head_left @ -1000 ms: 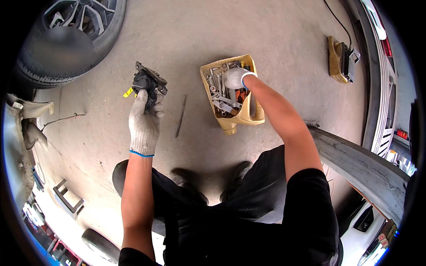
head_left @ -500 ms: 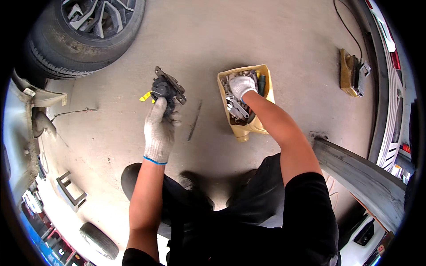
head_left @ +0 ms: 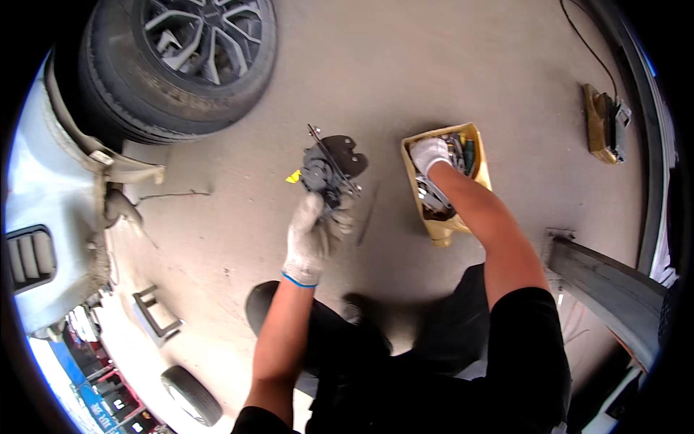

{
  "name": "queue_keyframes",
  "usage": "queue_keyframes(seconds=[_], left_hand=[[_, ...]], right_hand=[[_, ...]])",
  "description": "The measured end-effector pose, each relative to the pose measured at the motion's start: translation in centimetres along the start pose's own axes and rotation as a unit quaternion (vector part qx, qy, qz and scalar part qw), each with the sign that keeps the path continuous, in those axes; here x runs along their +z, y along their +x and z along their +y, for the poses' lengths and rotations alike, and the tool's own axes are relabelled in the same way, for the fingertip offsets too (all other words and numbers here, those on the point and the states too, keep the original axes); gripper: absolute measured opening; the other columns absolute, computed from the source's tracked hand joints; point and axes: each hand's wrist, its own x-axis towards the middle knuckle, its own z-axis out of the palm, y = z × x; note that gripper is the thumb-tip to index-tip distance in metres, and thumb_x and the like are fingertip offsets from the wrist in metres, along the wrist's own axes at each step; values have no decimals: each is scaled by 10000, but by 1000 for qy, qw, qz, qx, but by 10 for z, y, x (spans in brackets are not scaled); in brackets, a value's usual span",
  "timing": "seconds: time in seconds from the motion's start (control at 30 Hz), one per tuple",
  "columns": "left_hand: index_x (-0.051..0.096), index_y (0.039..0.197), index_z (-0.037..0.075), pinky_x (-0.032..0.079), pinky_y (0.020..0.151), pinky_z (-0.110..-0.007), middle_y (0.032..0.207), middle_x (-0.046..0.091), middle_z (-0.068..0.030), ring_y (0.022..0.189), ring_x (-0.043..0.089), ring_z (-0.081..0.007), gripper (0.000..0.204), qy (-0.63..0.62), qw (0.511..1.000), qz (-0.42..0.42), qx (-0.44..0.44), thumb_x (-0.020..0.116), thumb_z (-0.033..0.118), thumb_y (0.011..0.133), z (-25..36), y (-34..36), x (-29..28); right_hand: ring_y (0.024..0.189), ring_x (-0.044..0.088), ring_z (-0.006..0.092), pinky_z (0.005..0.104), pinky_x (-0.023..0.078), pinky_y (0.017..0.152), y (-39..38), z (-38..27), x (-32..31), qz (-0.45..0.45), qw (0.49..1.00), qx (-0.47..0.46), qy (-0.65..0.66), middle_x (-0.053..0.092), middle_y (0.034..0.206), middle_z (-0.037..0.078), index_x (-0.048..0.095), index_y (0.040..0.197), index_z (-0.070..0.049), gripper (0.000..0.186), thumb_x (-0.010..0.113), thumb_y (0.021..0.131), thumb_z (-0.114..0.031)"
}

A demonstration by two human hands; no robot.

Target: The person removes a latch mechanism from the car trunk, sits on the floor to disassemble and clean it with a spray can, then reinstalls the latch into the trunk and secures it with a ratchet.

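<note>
In the head view, the person's gloved left hand [head_left: 309, 239] holds a dark mechanical part [head_left: 318, 170] above the floor [head_left: 347, 72], its fingers closed around the lower end. A flat dark plate [head_left: 348, 153] stands out from the part's right side, and a yellow tag [head_left: 293, 176] shows at its left. The gloved right hand [head_left: 429, 154] is down in a cut-open yellow container [head_left: 439, 231] of tools; its fingers are hidden among them, so I cannot tell whether they grip anything.

As far as can be judged, the part is in hand and the search among the tools is under way: no tool is out of the container or against the part yet. Whether anything on the part is already loosened or fitted does not show.

Inside the container, a silvery wrench [head_left: 432, 194] lies below the right hand and a green handle [head_left: 470, 154] stands at the right side; these crowded tools are the main obstacle to the right fingers. A thin dark rod [head_left: 369, 213] lies on the floor between container and left hand. A large wheel [head_left: 181, 116] stands at upper left, and a grey beam [head_left: 607, 271] runs right of the right arm; both look clear of the hands.
</note>
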Motion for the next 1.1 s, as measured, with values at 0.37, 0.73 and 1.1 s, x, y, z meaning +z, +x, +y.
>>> queue_keyframes(seconds=[0.37,0.73,1.1], left_hand=[[529,1262,-71,551,865,-466,1093,662,-221,948,680,-360,573,-9,978,-208,-17,731,185,791,16,-3,17],[480,1361,0,526,932,-520,1287,588,-190,1173,590,-413,529,-110,968,-224,-30,670,123,883,-16,49,48],[445,1372,-16,544,905,-472,1269,603,-197,1104,642,-360,558,-43,973,-226,-27,668,137,884,-16,41,43]], right_hand=[[973,689,330,443,549,809,-44,16,-91,-38,993,-9,111,718,1061,153,717,1083,-46,374,566,857,-303],[471,490,107,251,413,442,-204,-23,-229,181,518,51,835,589,673,49,589,922,-35,134,558,944,-164],[480,512,112,251,421,450,-202,-45,-202,126,442,31,888,616,680,38,588,955,-70,102,563,958,-169]])
